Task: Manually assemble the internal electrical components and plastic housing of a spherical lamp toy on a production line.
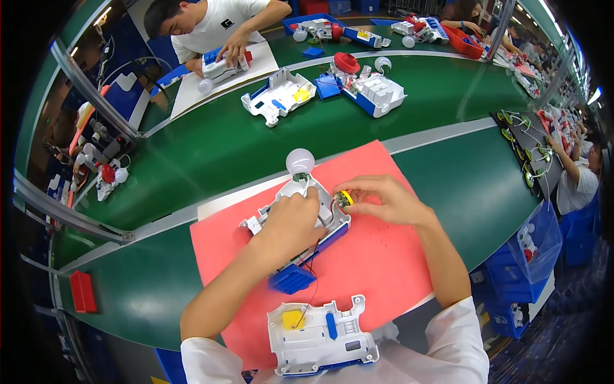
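Housing point(332, 237) tops pink sheet point(384, 275), seemingly many workers point(220, 25) beyond.

Forearms point(224, 291) converge forward, the left hand point(291, 221) palm-down, the right hand point(396, 197) pinching with bent fingers point(366, 184).

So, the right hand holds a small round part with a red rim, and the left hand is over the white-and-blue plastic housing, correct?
Not quite: the head view shows the right hand holding a small round part with a yellow rim, not red; the rest is correct.
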{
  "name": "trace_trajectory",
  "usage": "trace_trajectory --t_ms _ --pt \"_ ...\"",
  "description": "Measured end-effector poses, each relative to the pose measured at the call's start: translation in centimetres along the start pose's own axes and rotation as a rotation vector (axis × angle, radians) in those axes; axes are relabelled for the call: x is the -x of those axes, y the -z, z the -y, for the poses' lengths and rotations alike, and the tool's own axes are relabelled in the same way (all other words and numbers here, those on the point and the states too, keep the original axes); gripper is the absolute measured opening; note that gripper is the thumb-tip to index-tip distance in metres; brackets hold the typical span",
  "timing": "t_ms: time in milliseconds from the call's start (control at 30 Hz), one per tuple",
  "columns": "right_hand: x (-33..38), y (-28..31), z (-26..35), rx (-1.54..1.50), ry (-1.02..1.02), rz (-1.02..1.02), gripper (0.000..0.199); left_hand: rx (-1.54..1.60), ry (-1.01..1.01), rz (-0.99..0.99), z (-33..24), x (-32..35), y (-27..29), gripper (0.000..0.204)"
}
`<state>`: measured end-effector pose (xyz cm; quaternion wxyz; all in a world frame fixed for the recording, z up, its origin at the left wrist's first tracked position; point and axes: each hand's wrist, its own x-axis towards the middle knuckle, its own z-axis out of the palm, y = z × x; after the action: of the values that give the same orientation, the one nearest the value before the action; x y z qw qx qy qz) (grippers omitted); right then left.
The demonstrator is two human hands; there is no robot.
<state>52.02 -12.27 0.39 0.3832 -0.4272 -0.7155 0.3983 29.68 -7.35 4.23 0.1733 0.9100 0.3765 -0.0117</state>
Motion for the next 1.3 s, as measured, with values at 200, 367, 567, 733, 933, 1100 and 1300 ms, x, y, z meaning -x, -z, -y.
trace_trajectory --t_ms 200,367,567,733,933,1100,1300 --pt "0.1 0.5 0.3 0.077 0.013 0.031 0.037 -0.008 -0.031 -0.050 -0.7 0.0 -0.4 0.052" --pt "1.1 1.1 0.8 0.138 -0.006 0.095 0.038 -0.010 -0.042 -0.064 -1.4 -0.3 -0.7 0.051" --pt "1.7 0.8 2.1 0.172 -0.054 0.075 0.039 -0.012 -0.073 -0.067 -1.8 -0.5 -0.9 0.050" --pt "2.0 1.4 1.2 0.174 -0.054 0.121 0.040 -0.005 -0.079 -0.076 -2.0 -0.9 -1.2 0.050" --pt "3.0 1.1 -0.2 0.283 -0.020 0.055 0.041 0.009 -0.072 -0.070 -2.2 -1.1 -1.0 0.050" --pt "3.7 -0.4 -3.0 0.451 0.044 -0.086 0.052 0.063 0.037 -0.106 1.3 -4.0 2.5 0.059" --pt "2.9 -1.5 -2.8 0.101 -0.029 -0.347 0.057 -0.339 0.356 -0.493 19.4 -12.2 3.3 0.047"
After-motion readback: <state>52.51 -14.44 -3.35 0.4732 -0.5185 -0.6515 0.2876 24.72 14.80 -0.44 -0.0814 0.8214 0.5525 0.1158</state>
